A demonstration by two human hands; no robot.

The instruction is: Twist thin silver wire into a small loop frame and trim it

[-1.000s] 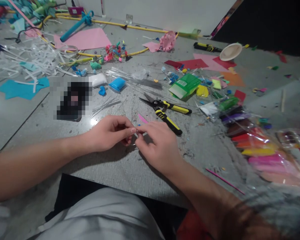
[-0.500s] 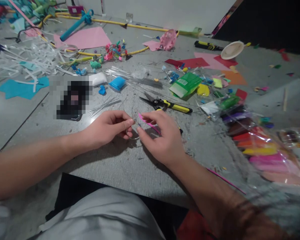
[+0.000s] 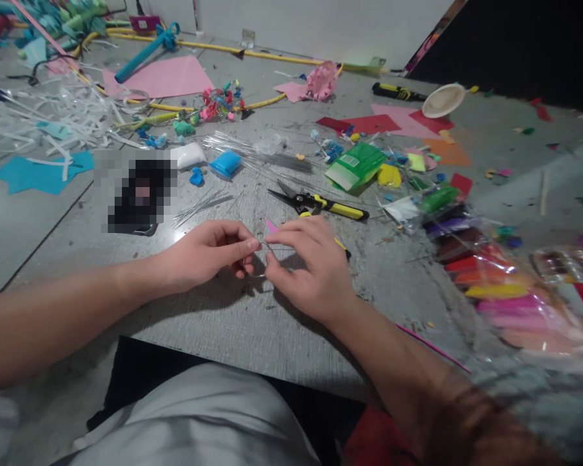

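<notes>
My left hand (image 3: 208,254) rests on the grey table (image 3: 233,323) with thumb and forefinger pinched on a thin silver wire (image 3: 267,246). My right hand (image 3: 311,268) is closed on the same wire from the other side, the fingertips of both hands almost touching. A small wire loop hangs below the pinch. A pink paper strip (image 3: 271,226) pokes out just behind my right fingers. Black and yellow snips (image 3: 320,206) lie right behind my right hand, one handle hidden by it.
Loose wires (image 3: 201,204) and a blurred dark object (image 3: 138,194) lie to the left. A green packet (image 3: 357,165), blue clay (image 3: 225,163), coloured paper scraps and bags of coloured sheets (image 3: 505,291) crowd the right. White paper shreds (image 3: 53,116) fill the far left.
My right hand drew in toward the left hand again after spreading slightly, and the pink strip is now mostly hidden behind it. The view shifted a little.
</notes>
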